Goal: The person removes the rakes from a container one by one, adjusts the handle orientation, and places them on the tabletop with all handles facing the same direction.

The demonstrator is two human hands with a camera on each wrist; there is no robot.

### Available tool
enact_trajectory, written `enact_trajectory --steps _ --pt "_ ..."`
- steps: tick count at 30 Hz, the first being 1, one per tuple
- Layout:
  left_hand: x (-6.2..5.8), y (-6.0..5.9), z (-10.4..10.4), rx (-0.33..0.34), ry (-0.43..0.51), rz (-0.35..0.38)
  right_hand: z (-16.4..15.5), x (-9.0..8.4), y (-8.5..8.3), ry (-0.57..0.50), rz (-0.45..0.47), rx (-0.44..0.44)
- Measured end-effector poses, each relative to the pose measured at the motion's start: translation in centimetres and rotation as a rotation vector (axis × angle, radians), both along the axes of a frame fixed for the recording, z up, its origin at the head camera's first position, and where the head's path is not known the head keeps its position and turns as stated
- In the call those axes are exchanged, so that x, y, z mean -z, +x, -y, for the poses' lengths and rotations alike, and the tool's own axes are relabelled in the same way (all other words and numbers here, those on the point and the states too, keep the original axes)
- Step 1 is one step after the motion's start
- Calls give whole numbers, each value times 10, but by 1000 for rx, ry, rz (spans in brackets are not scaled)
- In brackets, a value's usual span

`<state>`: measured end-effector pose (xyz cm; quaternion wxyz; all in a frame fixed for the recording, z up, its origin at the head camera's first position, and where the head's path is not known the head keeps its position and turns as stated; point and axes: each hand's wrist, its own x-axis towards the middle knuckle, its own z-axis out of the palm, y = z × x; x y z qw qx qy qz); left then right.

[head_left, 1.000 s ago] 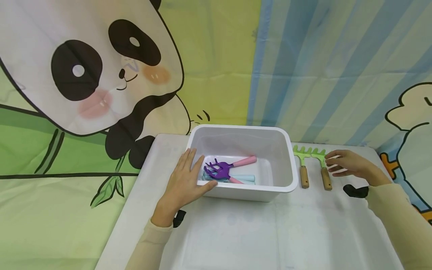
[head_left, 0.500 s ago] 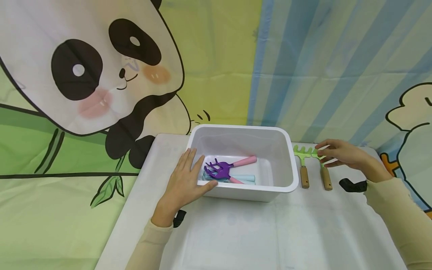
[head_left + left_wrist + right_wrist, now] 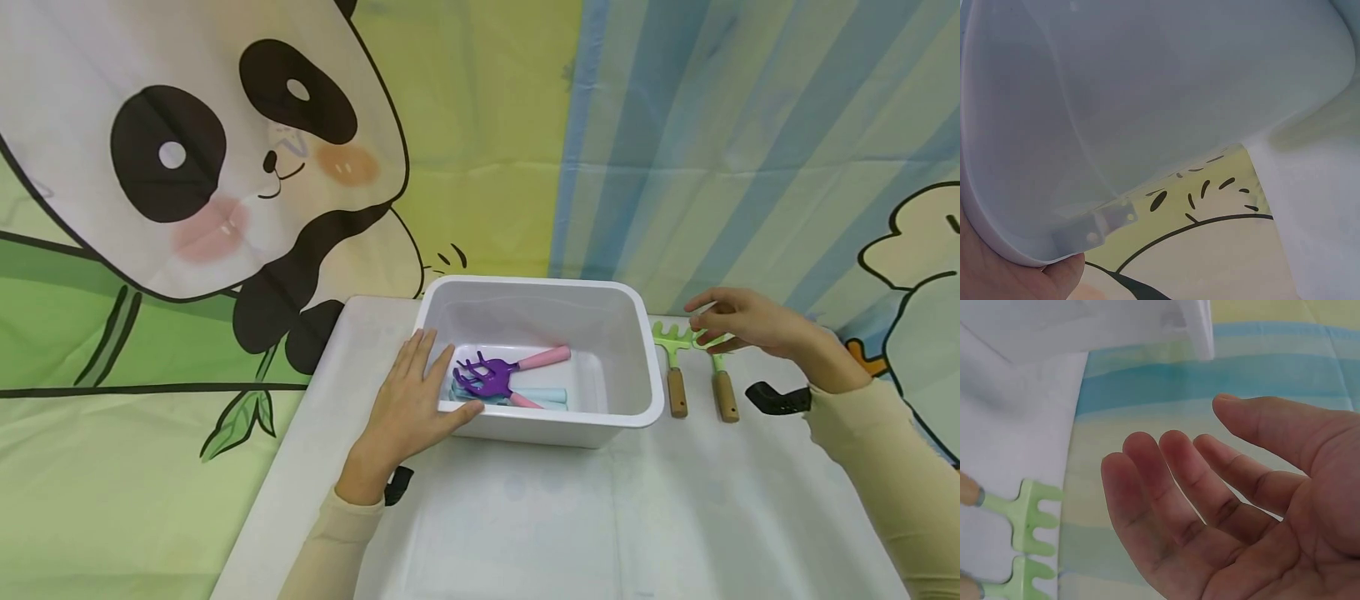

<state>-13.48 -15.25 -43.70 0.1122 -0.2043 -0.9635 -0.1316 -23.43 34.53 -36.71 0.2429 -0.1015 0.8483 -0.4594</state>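
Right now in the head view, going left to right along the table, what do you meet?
Left hand → purple rake inside the white bin → first green rake → second green rake → right hand.

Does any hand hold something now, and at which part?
Nothing is held. The right hand is open above the green rakes; the left hand rests flat on the white bin's rim.

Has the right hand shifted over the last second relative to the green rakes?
Yes. The right hand has moved left and toward the backdrop, from beside the green rakes to over their heads.
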Motion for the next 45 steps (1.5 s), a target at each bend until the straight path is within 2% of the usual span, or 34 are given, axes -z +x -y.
enact_trajectory --steps 13,22,45 --pt "-1 0 0 -6 -2 14 32 -24 -8 2 -26 -67" --pt "-1 0 0 6 3 -4 59 -36 -15 2 -16 -106" --pt "0 0 0 5 7 -4 116 -37 -28 22 -7 -192"
